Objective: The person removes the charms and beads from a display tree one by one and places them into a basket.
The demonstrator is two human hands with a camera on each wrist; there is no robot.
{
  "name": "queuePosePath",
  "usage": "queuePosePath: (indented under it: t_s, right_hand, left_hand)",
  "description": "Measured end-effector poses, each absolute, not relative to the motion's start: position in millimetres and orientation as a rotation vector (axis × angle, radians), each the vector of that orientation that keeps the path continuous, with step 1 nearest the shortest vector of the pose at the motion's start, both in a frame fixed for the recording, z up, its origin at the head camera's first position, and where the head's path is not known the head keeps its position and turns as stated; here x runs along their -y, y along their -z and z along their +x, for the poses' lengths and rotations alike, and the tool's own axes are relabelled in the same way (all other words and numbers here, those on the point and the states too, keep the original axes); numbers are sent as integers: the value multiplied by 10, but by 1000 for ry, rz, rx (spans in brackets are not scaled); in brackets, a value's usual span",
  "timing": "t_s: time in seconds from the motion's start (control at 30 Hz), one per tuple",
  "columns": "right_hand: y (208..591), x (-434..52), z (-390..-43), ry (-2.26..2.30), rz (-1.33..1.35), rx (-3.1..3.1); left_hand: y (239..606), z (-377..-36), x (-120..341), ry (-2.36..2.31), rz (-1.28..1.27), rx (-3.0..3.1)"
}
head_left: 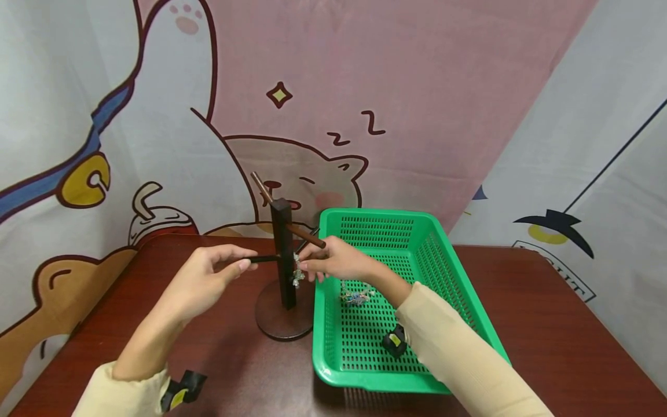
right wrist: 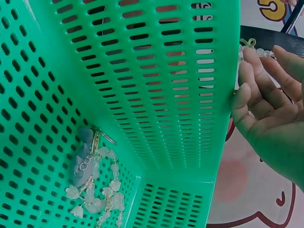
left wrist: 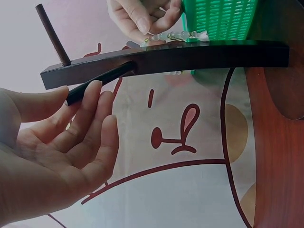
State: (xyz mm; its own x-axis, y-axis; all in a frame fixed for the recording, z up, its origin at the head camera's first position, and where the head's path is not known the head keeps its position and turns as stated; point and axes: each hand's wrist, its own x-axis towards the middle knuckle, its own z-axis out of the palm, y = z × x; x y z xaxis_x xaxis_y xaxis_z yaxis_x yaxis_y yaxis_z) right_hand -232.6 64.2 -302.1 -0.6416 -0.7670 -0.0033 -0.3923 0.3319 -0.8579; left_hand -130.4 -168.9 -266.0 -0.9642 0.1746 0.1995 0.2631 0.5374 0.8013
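A dark wooden stand [head_left: 283,255] with several pegs rises from a round base [head_left: 283,327]. My left hand [head_left: 200,281] pinches the outer end of its black left peg [left wrist: 102,78] between thumb and fingers. On the post's other side, my right hand [head_left: 336,259] pinches a short strand of clear and pale beads [head_left: 297,272] with its fingertips. The strand [left wrist: 178,35] hangs down along the post in the left wrist view. Whether it also loops over a peg is hidden by the fingers and post.
A green plastic basket [head_left: 325,347] stands right of the stand, below my right forearm. Inside lies a pale beaded keychain [right wrist: 107,190] with a blue-grey charm [right wrist: 83,156]. The reddish-brown table [head_left: 234,370] ends at a printed cloth [head_left: 417,116].
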Motion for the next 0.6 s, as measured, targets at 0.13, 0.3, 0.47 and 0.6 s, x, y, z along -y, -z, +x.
queuePosePath:
  t_s: [0.13, 0.3, 0.47, 0.6]
  right_hand:
    - [3018, -636, -2324, 1253, -1014, -2188]
    - [3013, -624, -2323, 1255, -1001, -2196]
    - [3016, -615, -2320, 1269, -1014, -2208]
    - [3014, -608, -2313, 1277, -1017, -2209]
  left_hand:
    - [2658, -1302, 1688, 1412, -379, 2673]
    - [2656, -1300, 1684, 1413, -367, 2680]
    - [2650, -1298, 1682, 1415, -351, 2689]
    - [2643, -1297, 1679, 1421, -348, 2689]
